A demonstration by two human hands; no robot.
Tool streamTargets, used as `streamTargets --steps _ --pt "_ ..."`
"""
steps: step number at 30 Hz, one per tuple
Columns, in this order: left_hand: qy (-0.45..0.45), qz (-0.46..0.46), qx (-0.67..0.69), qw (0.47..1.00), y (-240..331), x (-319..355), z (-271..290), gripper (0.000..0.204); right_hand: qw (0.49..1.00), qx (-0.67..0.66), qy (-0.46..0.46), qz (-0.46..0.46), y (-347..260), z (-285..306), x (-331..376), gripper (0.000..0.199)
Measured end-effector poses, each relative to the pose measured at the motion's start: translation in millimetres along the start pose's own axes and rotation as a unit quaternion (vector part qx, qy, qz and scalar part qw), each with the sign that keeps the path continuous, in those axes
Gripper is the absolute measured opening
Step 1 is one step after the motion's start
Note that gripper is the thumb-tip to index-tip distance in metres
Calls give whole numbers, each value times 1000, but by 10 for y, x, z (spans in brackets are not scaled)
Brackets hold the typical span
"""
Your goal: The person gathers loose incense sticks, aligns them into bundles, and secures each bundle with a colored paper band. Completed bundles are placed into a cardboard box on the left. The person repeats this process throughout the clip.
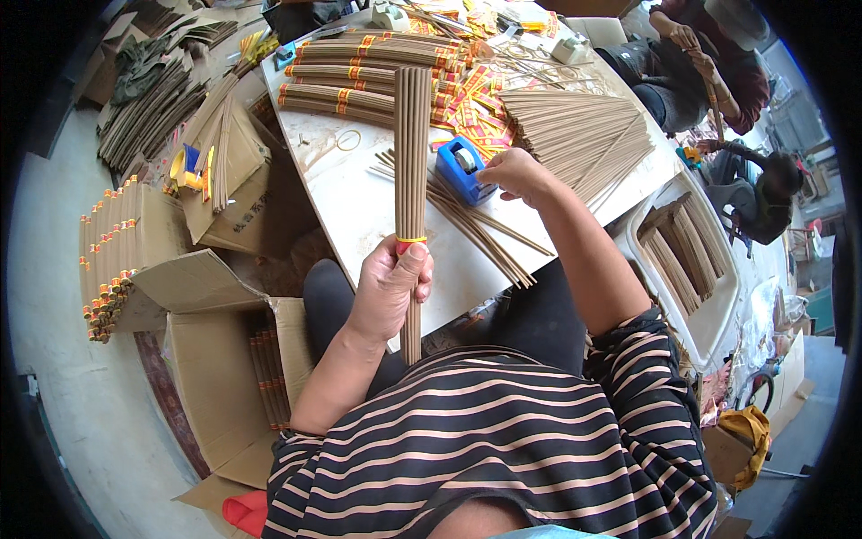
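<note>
My left hand [391, 286] is wrapped round the lower part of a bundle of brown incense sticks [412, 153], held upright above the table's near edge. A thin yellow and red band [411, 240] circles the bundle just above my thumb. My right hand [519, 176] is at the front end of a blue tape dispenser [462, 172], thumb and fingers pinched together; whatever is between them is too small to make out. Loose incense sticks [485, 235] lie on the table beneath and beside the dispenser. Red and yellow paper labels [478, 112] are scattered behind it.
Labelled incense bundles [350, 76] lie across the white table [319, 166], with a fanned heap of loose sticks [584, 135] at right. An open cardboard box [211, 377] stands left of my legs. A white tub [718, 323] holds sticks at right. Other people [718, 63] sit beyond.
</note>
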State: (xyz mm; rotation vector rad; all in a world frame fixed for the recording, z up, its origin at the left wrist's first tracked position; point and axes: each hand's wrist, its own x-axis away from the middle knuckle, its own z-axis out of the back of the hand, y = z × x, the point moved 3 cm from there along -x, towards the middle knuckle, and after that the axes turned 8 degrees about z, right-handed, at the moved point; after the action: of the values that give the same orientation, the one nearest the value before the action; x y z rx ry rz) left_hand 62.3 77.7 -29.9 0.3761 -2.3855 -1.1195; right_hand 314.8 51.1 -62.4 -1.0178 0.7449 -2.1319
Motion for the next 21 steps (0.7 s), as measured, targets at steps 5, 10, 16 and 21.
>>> streamTargets --steps 5,10,16,21 --pt "-5 2 7 1000 -16 -34 1 25 998 -53 25 25 32 -92 -81 20" --pt "-20 10 38 999 -70 -95 8 25 981 -172 78 52 239 -155 -104 13" --pt "-25 13 55 998 -90 -107 26 26 898 -424 87 79 353 -242 145 10" --pt "-34 9 59 998 -73 -99 26 26 848 -516 115 26 355 -312 317 10"
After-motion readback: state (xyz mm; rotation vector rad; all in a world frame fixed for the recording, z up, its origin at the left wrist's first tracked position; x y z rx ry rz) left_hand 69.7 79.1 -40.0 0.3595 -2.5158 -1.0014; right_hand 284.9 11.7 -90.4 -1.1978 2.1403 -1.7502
